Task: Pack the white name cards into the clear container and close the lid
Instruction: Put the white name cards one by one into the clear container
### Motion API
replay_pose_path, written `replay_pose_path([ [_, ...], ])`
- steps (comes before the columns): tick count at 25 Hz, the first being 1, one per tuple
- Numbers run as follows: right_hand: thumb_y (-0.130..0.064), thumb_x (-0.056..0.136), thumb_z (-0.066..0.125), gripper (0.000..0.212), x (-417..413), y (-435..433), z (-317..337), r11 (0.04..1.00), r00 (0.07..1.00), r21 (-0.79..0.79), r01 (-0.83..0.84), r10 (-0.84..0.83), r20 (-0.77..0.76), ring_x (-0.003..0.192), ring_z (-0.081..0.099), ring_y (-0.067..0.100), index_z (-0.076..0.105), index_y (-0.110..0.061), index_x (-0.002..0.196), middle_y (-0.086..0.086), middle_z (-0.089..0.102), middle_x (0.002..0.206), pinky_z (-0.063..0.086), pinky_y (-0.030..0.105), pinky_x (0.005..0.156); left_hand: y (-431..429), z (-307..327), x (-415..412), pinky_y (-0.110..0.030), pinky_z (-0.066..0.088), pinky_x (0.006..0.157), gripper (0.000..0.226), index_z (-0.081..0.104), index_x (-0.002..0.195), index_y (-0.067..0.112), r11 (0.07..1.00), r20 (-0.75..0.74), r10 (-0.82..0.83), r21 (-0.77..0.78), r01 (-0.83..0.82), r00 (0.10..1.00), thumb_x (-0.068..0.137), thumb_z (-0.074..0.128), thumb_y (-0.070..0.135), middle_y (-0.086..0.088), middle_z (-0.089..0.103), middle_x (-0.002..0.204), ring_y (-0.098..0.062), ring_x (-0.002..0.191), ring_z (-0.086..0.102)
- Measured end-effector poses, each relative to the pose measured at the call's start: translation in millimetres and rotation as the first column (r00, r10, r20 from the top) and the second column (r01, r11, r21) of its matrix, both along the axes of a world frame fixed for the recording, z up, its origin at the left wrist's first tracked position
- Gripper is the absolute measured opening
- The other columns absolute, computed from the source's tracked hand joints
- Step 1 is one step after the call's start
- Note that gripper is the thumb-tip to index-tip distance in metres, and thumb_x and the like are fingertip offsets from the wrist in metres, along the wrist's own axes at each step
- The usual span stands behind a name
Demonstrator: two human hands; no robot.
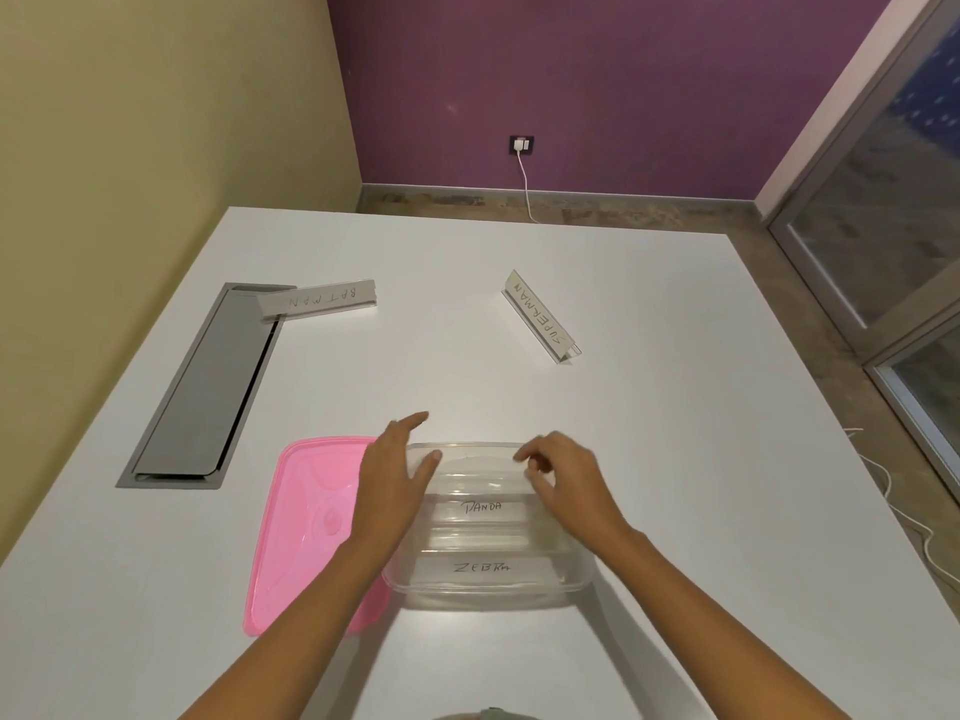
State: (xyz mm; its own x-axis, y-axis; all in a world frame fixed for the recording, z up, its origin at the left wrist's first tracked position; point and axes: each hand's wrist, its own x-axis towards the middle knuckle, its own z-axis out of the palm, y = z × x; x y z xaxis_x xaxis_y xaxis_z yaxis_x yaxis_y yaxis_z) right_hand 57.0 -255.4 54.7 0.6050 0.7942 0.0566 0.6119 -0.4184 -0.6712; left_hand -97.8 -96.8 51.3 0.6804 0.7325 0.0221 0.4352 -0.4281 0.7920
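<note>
A clear container stands open on the white table near me. Inside lie two white name cards, one marked PANDA and one marked ZEBRA. My left hand hovers over the container's left rim with fingers spread and nothing in it. My right hand is over the right side, fingers loosely curled and empty. The pink lid lies flat on the table to the left, partly under the container. Two more name cards stand farther away: BATMAN at the left and SUPERMAN at the right.
A grey metal cable hatch is set into the table at the left, with the BATMAN card overlapping its far corner. White cables trail on the floor to the right. A glass door is at the far right.
</note>
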Motion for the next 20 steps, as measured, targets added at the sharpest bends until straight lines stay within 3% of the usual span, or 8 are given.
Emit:
replay_pose_path([
  [3, 0.004, 0.083, 0.055, 0.023, 38, 20, 6, 0.979, 0.981, 0.069, 0.19, -0.192, 0.028, 0.069, 0.053, 0.01, 0.067, -0.014, 0.091, 0.005, 0.06, 0.081, 0.041, 0.006, 0.068, 3, -3, 24, -0.04, 0.018, 0.118, 0.042, 0.05, 0.132, 0.02, 0.907, -0.154, -0.22, 0.331, 0.26, 0.963, 0.091, 0.059, 0.021, 0.003, 0.05, 0.141, -0.021, 0.144, 0.026],
  [5, 0.01, 0.081, 0.053, 0.026, 65, 34, 3, 0.957, 0.959, 0.061, 0.284, -0.282, -0.03, 0.068, 0.05, 0.009, 0.067, -0.009, 0.092, 0.012, 0.06, 0.086, 0.038, -0.004, 0.059, 4, -8, 39, -0.04, 0.02, 0.118, 0.039, 0.054, 0.13, 0.02, 0.856, -0.247, -0.291, 0.365, 0.367, 0.924, 0.092, 0.058, 0.02, 0.003, 0.053, 0.139, -0.02, 0.143, 0.028],
  [7, 0.013, 0.08, 0.052, 0.028, 90, 49, -5, 0.943, 0.942, 0.009, 0.333, -0.333, -0.037, 0.077, 0.054, 0.015, 0.065, -0.005, 0.097, 0.018, 0.06, 0.095, 0.038, -0.006, 0.061, 7, -15, 49, -0.038, 0.023, 0.117, 0.032, 0.059, 0.125, 0.02, 0.854, -0.287, -0.313, 0.332, 0.401, 0.905, 0.093, 0.056, 0.019, 0.004, 0.059, 0.134, -0.019, 0.142, 0.031],
  [8, 0.014, 0.08, 0.051, 0.03, 102, 56, -9, 0.938, 0.938, -0.028, 0.345, -0.346, -0.026, 0.086, 0.057, 0.019, 0.064, -0.004, 0.1, 0.018, 0.06, 0.102, 0.042, -0.002, 0.07, 10, -18, 51, -0.036, 0.024, 0.116, 0.028, 0.063, 0.121, 0.02, 0.857, -0.301, -0.316, 0.317, 0.407, 0.9, 0.094, 0.054, 0.019, 0.005, 0.062, 0.13, -0.018, 0.141, 0.033],
  [10, 0.014, 0.082, 0.05, 0.036, 126, 74, -18, 0.922, 0.925, -0.097, 0.376, -0.379, -0.018, 0.104, 0.057, 0.029, 0.06, -0.004, 0.111, 0.018, 0.055, 0.115, 0.051, 0.025, 0.089, 16, -24, 53, -0.033, 0.029, 0.113, 0.024, 0.068, 0.114, 0.021, 0.861, -0.313, -0.326, 0.291, 0.417, 0.892, 0.095, 0.054, 0.021, 0.008, 0.067, 0.123, -0.016, 0.139, 0.037],
  [11, 0.015, 0.082, 0.049, 0.04, 138, 82, -23, 0.912, 0.92, -0.129, 0.389, -0.393, -0.003, 0.109, 0.055, 0.032, 0.056, -0.004, 0.117, 0.019, 0.052, 0.12, 0.05, 0.034, 0.092, 18, -27, 53, -0.032, 0.034, 0.11, 0.023, 0.069, 0.112, 0.021, 0.872, -0.3, -0.332, 0.264, 0.412, 0.894, 0.094, 0.055, 0.021, 0.008, 0.068, 0.12, -0.015, 0.137, 0.04],
  [15, 0.013, 0.082, 0.052, 0.051, 182, 114, -40, 0.87, 0.913, -0.282, 0.406, -0.398, 0.086, 0.115, 0.049, 0.036, 0.044, -0.002, 0.13, 0.022, 0.049, 0.125, 0.048, 0.041, 0.089, 24, -27, 54, -0.023, 0.048, 0.095, 0.023, 0.07, 0.112, 0.025, 0.929, -0.231, -0.338, 0.073, 0.363, 0.912, 0.092, 0.058, 0.025, 0.011, 0.07, 0.116, -0.006, 0.12, 0.057],
  [20, 0.006, 0.085, 0.049, 0.033, 205, 132, -59, 0.836, 0.903, -0.348, 0.424, -0.422, 0.084, 0.097, 0.061, 0.04, 0.055, 0.001, 0.117, 0.023, 0.062, 0.112, 0.053, 0.04, 0.073, 23, -25, 56, -0.006, 0.042, 0.086, 0.023, 0.071, 0.111, 0.026, 0.939, -0.233, -0.324, 0.036, 0.341, 0.917, 0.091, 0.059, 0.03, 0.011, 0.074, 0.107, -0.004, 0.1, 0.066],
])
